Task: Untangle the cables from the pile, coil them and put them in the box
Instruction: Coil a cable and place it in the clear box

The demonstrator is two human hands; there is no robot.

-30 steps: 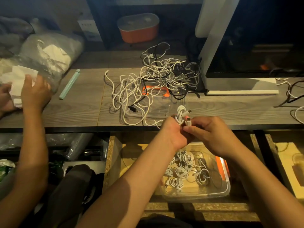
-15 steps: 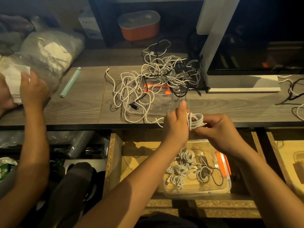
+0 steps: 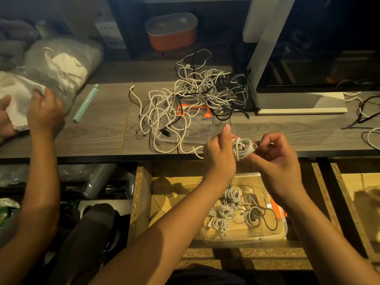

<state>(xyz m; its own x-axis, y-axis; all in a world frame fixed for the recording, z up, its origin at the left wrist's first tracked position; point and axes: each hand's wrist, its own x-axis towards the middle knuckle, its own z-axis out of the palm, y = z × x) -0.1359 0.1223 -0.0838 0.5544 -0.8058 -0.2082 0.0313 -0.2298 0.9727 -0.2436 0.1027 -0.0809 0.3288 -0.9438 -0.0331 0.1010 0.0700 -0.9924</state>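
A small white coiled cable sits between my two hands, just above the table's front edge. My left hand grips the coil's left side, thumb pointing up. My right hand pinches the cable's plug end at the coil's right side. Behind them, a tangled pile of white and black cables lies on the table over a clear lid with an orange handle. Below my hands, the clear plastic box stands in an open drawer and holds several coiled cables.
At the left, another person's hands handle a plastic bag of white material. A pale green stick lies on the table. A white stand and dark screen fill the right back; an orange container sits behind. More cables lie far right.
The coil has turned from upright to sideways between my hands, and both hands shifted slightly right. My right fingers now hold the plug end. The other person's hand moved on the bag.
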